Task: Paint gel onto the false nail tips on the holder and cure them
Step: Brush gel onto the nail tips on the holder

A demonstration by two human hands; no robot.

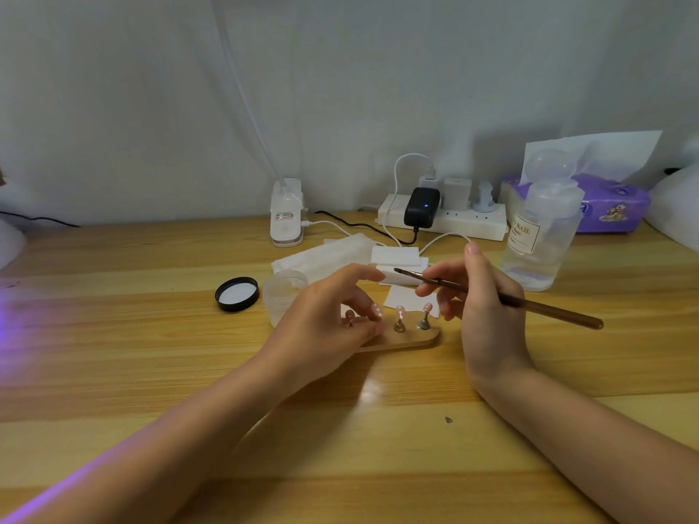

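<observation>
Head view: on my wooden counter (151, 334) stands the clear bottle (541, 228), right of the hands. My right hand (488, 315) pinches the brush (491, 295), its tip raised pointing left. My left hand (325, 319), fingers curled, pinches a nail stand on the holder (408, 340). Pink nail tips (400, 311) sit on stands there.

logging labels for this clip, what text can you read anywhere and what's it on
"NAIL" on the label of the clear pump bottle; smaller lines under it are too blurred to read.
Red and black sticker on the white lamp base: too small to read.
Purple tissue box: cartoon print, no readable words.
</observation>
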